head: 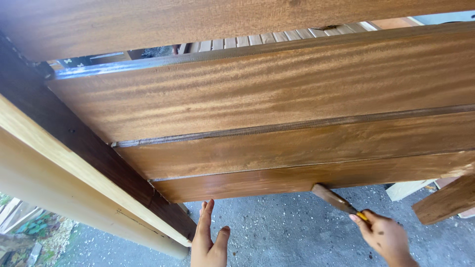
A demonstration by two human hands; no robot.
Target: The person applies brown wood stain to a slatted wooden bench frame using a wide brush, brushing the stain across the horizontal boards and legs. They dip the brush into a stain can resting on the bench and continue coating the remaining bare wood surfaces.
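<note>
Head view: my right hand (383,236) pinches a brush (332,198) on the lowest board (297,178); my left hand (208,237) is spread. Stain could drip onto the floor (297,232), I think.

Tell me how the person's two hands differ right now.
The right hand grips a paintbrush whose bristles touch the lowest stained wooden board; the left hand holds nothing. The left hand is open, fingers stretched upward just below that board, while the right hand's fingers are curled around the handle. The right hand shows dark stain specks; the left looks clean. Both are bare, over the gravelly ground.
</note>
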